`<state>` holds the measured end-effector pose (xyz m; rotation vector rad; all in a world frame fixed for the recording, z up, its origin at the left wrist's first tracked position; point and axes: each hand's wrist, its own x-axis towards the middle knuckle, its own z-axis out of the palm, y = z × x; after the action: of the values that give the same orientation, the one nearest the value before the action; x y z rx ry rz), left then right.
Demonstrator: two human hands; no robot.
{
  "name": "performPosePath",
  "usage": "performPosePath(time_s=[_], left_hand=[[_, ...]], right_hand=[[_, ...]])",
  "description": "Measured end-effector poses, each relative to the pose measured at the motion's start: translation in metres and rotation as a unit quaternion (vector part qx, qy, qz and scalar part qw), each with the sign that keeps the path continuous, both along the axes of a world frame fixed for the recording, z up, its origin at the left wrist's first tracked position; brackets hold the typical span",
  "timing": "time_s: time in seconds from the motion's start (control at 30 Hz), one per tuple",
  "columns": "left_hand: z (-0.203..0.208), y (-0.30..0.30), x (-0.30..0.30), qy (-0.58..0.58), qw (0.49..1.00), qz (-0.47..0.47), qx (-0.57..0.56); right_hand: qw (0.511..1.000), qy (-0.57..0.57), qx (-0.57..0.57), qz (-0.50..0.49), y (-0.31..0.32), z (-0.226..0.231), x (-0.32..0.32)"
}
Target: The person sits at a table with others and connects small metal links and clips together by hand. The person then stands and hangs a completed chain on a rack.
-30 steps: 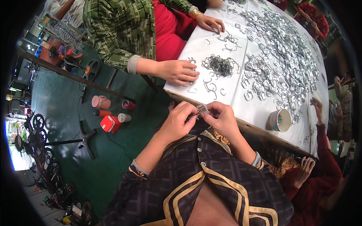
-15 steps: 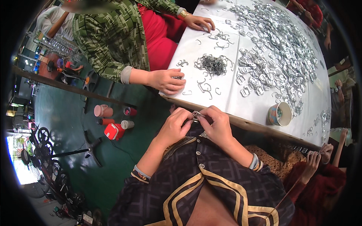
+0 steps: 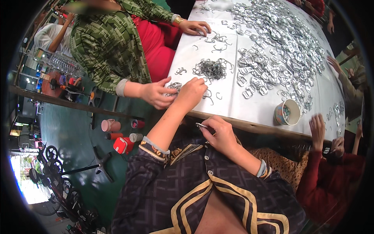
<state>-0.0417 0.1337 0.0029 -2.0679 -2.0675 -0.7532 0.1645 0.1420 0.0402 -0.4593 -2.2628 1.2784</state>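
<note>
My right hand (image 3: 220, 132) is at the near table edge, thumb and fingers pinching a small silvery metal buckle (image 3: 200, 125). Over the table's corner reaches my left hand (image 3: 191, 93), its fingers curled together beside a few loose bent wire hooks (image 3: 210, 95); whatever they may hold is hidden. A dense pile of dark wire hooks (image 3: 212, 69) lies just past those fingers. Left of my hand, a co-worker's hand (image 3: 157, 93) rests by a small heap of wire hooks (image 3: 174, 87). Many flat silver buckles (image 3: 269, 66) are spread over the white-covered table (image 3: 230, 103).
A paper cup (image 3: 279, 113) with small pieces inside stands near the table's front edge. The co-worker's other hand (image 3: 194, 27) lies farther back. Another person's raised hand (image 3: 317, 126) is at the right. Bottles and a red jug (image 3: 124, 145) stand on the green floor.
My left hand has left the buckle and moved up over the table toward the hooks. My right hand keeps the buckle. The co-worker's near hand has opened and shifted left.
</note>
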Motion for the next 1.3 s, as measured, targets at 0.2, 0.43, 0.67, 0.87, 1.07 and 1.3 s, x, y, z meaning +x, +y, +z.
performPosePath(time_s=[0.2,0.43,0.67,0.87,1.07,1.3], left_hand=[[-0.003,0.027,0.006,0.129,0.988,-0.039,-0.074],[0.013,0.011,0.006,-0.114,0.992,0.042,-0.042],[0.056,-0.075,0.042,-0.522,0.848,0.088,-0.012],[0.062,-0.103,0.057,-0.392,0.919,0.043,0.013],[0.057,-0.1,0.059,-0.304,0.947,0.036,0.095],[0.054,-0.109,0.063,-0.33,0.938,0.067,0.086]], right_hand=[[1.0,0.008,-0.011,-0.006,0.002,-0.003,0.005],[0.999,0.016,-0.031,-0.029,0.002,-0.002,0.001],[0.997,-0.002,-0.051,-0.06,0.008,-0.002,-0.001],[0.998,-0.019,-0.033,-0.047,0.007,0.001,-0.006],[0.999,-0.024,-0.015,-0.044,0.005,0.006,-0.008],[0.998,-0.049,0.034,-0.024,0.0,0.008,-0.01]])
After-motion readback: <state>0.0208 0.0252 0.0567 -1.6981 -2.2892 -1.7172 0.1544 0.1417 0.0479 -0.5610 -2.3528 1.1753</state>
